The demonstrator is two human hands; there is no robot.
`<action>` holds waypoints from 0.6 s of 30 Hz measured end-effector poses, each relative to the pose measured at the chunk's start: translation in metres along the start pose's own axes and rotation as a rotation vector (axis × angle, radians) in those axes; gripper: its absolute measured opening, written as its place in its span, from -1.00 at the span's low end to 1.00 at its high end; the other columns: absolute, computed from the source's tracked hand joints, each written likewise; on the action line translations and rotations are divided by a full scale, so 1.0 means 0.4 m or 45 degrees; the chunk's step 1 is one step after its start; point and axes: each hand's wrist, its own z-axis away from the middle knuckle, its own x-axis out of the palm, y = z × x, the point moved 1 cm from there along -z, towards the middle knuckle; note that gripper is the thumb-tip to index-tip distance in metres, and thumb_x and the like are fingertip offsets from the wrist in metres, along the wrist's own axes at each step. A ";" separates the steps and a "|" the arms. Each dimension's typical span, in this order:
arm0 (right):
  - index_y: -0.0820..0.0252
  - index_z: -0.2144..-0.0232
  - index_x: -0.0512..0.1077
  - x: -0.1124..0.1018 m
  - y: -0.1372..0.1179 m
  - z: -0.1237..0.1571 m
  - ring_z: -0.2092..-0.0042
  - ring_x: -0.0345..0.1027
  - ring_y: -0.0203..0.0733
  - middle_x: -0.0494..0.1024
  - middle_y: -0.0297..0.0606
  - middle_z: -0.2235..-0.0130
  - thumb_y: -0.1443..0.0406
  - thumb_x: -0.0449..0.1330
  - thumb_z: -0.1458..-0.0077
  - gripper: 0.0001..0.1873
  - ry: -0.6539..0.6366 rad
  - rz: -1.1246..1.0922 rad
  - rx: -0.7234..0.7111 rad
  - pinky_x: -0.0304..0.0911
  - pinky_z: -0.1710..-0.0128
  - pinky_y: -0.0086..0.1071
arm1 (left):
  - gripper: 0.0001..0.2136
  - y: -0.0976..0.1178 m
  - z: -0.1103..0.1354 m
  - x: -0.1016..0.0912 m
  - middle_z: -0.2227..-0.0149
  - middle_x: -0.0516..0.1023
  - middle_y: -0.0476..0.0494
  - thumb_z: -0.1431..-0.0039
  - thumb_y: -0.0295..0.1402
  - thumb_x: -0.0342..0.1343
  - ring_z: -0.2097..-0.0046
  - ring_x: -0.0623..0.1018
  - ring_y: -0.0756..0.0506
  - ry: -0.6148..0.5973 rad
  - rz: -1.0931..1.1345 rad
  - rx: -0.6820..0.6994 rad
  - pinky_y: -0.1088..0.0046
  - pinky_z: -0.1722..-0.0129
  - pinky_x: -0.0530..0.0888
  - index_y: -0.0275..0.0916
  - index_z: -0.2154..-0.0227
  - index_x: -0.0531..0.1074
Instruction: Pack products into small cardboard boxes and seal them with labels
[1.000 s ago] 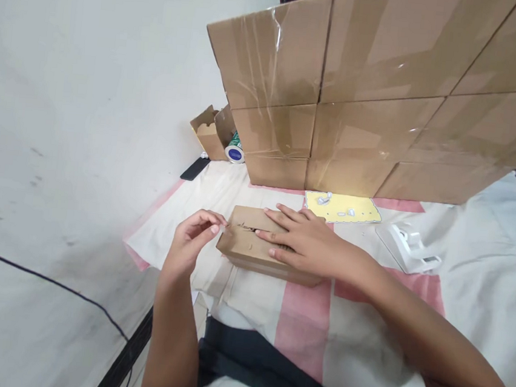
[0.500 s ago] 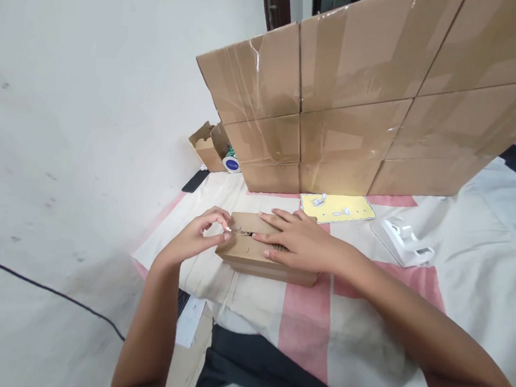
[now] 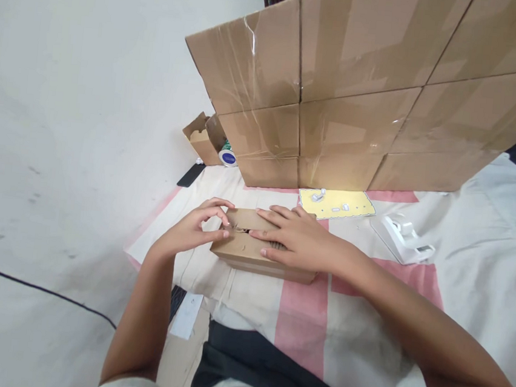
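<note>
A small brown cardboard box (image 3: 238,250) lies on the bed cover in front of me, a ragged slit running along the seam of its top. My right hand (image 3: 294,236) rests flat across the right part of the top, fingers spread. At the box's left end is my left hand (image 3: 198,224), curved, its thumb and index fingertips slightly apart beside the seam. Nothing shows clearly between them. Behind the box sits a yellow sheet (image 3: 339,206) with small whitish pieces on it.
A tall wall of taped cardboard (image 3: 347,117) stands at the back. To the right lies a white plastic device (image 3: 402,239). A dark phone (image 3: 191,175), an opened carton (image 3: 203,142) and a round roll (image 3: 228,157) are at the back left. A black cable (image 3: 39,287) crosses the white wall.
The view has tilted slightly downward and shifted. My left thumb and index fingertips are a little further apart, and the small white glint between them no longer shows. My right hand stays on the box.
</note>
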 end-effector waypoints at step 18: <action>-0.15 -0.29 0.39 -0.007 -0.005 0.001 -0.40 0.07 0.31 0.10 -0.19 -0.48 -0.04 0.03 -0.38 -0.47 -0.004 0.005 -0.001 -0.02 -0.28 0.27 | -0.80 -0.022 0.007 0.013 -0.15 0.51 -0.27 -0.19 -0.15 0.29 -0.23 0.45 -0.28 0.235 0.289 -0.069 0.12 -0.17 0.41 -0.13 0.39 0.48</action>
